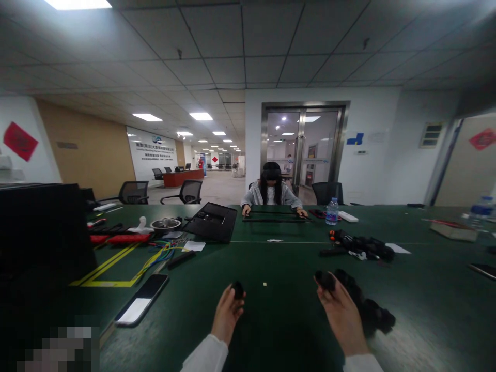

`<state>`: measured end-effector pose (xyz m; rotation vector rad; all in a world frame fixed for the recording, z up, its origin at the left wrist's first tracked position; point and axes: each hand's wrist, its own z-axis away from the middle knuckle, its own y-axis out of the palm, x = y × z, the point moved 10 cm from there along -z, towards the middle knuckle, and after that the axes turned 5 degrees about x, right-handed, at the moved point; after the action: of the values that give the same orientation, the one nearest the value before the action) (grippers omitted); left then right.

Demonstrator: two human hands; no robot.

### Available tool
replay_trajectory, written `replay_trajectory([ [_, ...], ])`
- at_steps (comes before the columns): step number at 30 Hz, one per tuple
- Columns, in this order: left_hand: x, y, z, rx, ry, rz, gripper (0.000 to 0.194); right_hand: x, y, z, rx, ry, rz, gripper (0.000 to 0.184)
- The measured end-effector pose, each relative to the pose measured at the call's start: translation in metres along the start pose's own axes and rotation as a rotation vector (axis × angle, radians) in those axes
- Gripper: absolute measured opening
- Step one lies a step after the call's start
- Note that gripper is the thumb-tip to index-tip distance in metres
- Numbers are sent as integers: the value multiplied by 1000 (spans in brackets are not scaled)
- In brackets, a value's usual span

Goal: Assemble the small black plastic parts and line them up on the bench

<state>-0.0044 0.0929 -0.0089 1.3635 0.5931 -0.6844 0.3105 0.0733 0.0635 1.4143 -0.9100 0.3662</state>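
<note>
Above the near middle of the table, my left hand [227, 311] is closed around a small black round piece [237, 290] that looks like a cap or knob. Farther right, my right hand [343, 312] grips a dark rounded black piece [325, 280] between thumb and fingers. Just behind and right of that hand lies a lumpy black jointed object [377, 313]; whether it is joined to the held piece I cannot tell. A tiny pale square [264, 284] rests on the green table [279, 263] between both hands.
A phone [142, 300] lies at left near coloured wires [165, 253] and a black panel [215, 222]. Another black jointed object [364, 245] and a water bottle [332, 212] are at right. Opposite, a person in a headset [271, 191] holds a black frame [275, 220].
</note>
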Motion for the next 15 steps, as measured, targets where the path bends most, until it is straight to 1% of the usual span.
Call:
replay_trajectory([
  [2, 25, 32, 2, 121, -18, -70, 40, -14, 15, 7, 54, -8, 182, 33],
  [3, 36, 43, 3, 147, -14, -100, 42, -22, 21, 11, 77, -12, 295, 35],
  [5, 52, 59, 5, 162, 9, -159, 43, -37, 35, 19, 141, -48, 538, 36],
  [7, 64, 70, 5, 173, 19, -236, 47, -51, 48, 27, 233, -102, 755, 33],
  [9, 68, 79, 7, 209, 50, -318, 47, -61, 55, 32, 286, -150, 899, 33],
  [11, 67, 84, 9, 228, 72, -357, 48, -69, 57, 35, 326, -140, 970, 37],
  [15, 63, 87, 13, 252, 79, -429, 52, -81, 61, 41, 461, 1, 1002, 50],
])
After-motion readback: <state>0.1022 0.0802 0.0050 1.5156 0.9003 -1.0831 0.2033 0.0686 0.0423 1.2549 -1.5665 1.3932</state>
